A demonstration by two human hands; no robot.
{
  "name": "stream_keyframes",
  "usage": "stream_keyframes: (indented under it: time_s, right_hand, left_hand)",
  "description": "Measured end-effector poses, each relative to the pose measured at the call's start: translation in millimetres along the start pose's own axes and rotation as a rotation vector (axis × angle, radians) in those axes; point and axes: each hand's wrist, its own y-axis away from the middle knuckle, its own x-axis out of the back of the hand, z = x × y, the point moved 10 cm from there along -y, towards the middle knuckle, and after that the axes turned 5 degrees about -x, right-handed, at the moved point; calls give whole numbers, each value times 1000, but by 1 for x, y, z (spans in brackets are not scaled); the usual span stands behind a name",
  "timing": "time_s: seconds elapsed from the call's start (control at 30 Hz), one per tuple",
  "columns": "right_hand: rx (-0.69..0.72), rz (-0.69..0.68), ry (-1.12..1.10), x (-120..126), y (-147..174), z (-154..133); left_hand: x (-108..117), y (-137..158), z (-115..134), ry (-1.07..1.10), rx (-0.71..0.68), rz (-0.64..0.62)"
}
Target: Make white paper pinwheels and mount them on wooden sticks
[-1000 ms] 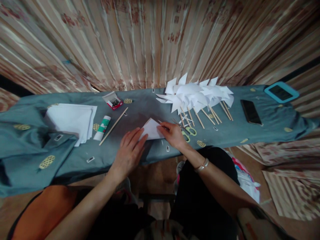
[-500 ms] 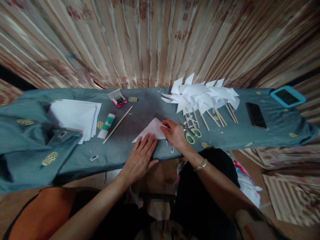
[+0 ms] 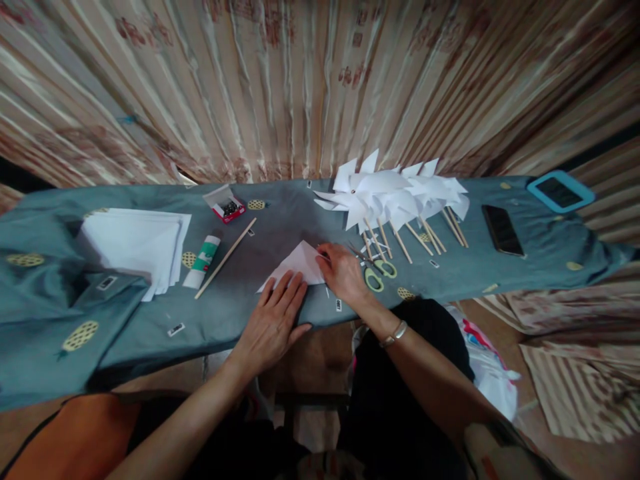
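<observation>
A white sheet of paper (image 3: 296, 259), folded into a triangle, lies on the cloth in front of me. My left hand (image 3: 273, 323) rests flat on its lower edge, fingers stretched out. At the paper's right side, the curled fingers of my right hand (image 3: 345, 273) pinch the edge; the fingertips are partly hidden. Scissors with green handles (image 3: 376, 265) lie just right of that hand. Beyond them are several white paper pinwheels (image 3: 395, 190) on wooden sticks, overlapping in a row.
Left of the folded paper lie a wooden stick (image 3: 226, 257), a glue stick (image 3: 204, 260) and an open small red box (image 3: 227, 208) of pins. A stack of white paper (image 3: 133, 240) is farther left. A phone (image 3: 503, 230) and a blue-framed tablet (image 3: 560, 192) are at right.
The view has shifted slightly, so most things on the table appear a little farther left. Both hands remain on the folded paper in nearly the same pose.
</observation>
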Motion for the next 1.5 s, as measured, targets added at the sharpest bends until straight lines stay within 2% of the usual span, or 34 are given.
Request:
stream_keyframes:
  time_s: [0.4, 0.6, 1.07, 1.3, 1.5]
  right_hand:
    - [8, 15, 41, 2, 0, -1]
    - [-15, -21, 80, 0, -1, -2]
    - [41, 17, 79, -1, 1, -3]
    - [146, 50, 132, 5, 16, -17]
    - [145, 69, 129, 6, 31, -16]
  left_hand:
    - [0, -1, -3, 5, 2, 14]
    - [-2, -1, -4, 11, -2, -3]
    - [-4, -2, -5, 24, 10, -35]
    - [-4, -3, -3, 14, 1, -23]
    - [-4, -2, -4, 10, 2, -6]
